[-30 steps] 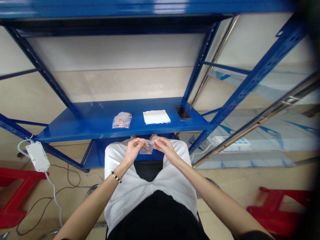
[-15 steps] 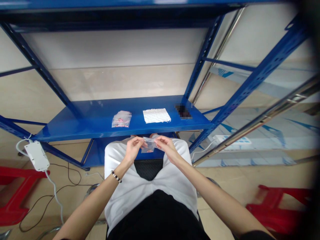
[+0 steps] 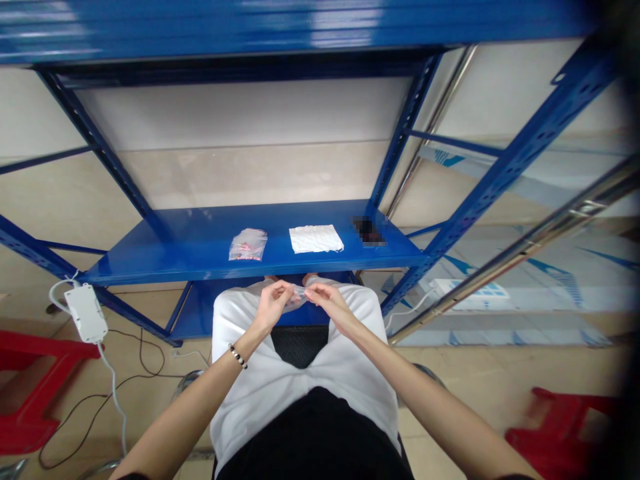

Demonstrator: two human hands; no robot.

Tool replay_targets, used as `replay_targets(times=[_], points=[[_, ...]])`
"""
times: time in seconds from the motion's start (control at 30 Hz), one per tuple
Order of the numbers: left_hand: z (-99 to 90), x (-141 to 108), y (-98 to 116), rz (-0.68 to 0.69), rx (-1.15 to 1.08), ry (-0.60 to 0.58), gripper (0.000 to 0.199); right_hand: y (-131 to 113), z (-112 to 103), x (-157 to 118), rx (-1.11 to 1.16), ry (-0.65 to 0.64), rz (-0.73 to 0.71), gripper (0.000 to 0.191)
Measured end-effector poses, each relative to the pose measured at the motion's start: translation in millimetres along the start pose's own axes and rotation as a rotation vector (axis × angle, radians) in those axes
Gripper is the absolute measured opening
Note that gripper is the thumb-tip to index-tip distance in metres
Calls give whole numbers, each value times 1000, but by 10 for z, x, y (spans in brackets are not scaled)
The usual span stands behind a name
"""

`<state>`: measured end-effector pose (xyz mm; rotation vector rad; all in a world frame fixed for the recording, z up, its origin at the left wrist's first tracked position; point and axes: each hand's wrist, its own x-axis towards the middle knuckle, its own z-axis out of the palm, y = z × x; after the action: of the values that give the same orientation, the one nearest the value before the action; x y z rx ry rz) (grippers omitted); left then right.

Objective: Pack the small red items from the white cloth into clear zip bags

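My left hand (image 3: 273, 305) and my right hand (image 3: 326, 304) meet above my lap, pinching a small clear plastic bag (image 3: 299, 295) between their fingertips. The bag is crumpled and partly hidden by my fingers. Beyond them, on a blue steel shelf (image 3: 200, 263), lie a clear zip bag of small pink-red items (image 3: 247, 245) and a white folded sheet (image 3: 316, 239). A dark object (image 3: 369, 231), blurred out, lies near the shelf's right end. A black-and-white bead bracelet (image 3: 238, 356) circles my left wrist.
Blue rack uprights (image 3: 400, 130) and an overhead beam (image 3: 250, 30) frame the shelf. A white power box (image 3: 86, 313) hangs at left on a white cable, above dark wires on the tiled floor. Red stools (image 3: 35, 393) stand on both sides.
My hands have drawn closer together, and the clear bag is pinched tighter and looks smaller between my fingers. The view has shifted slightly.
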<state>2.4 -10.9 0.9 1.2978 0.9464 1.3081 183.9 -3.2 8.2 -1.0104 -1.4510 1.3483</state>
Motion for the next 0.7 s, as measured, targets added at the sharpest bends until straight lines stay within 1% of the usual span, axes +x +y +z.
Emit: replay_targets(times=[0.23,0.33,0.43,0.7], points=[[17,-20,37,-17,33,-63,31,37,44,-15,-4,19,-56,30],[33,-22,33,-57,-3,-86,32,33,65,-31,-4,-14,-73,29],[44,-16,2,-77,-16,-72,33,37,74,-34,0,-42,-70,30],[6,0,-35,-57,27,-41,32,103,27,9,15,55,-29,26]])
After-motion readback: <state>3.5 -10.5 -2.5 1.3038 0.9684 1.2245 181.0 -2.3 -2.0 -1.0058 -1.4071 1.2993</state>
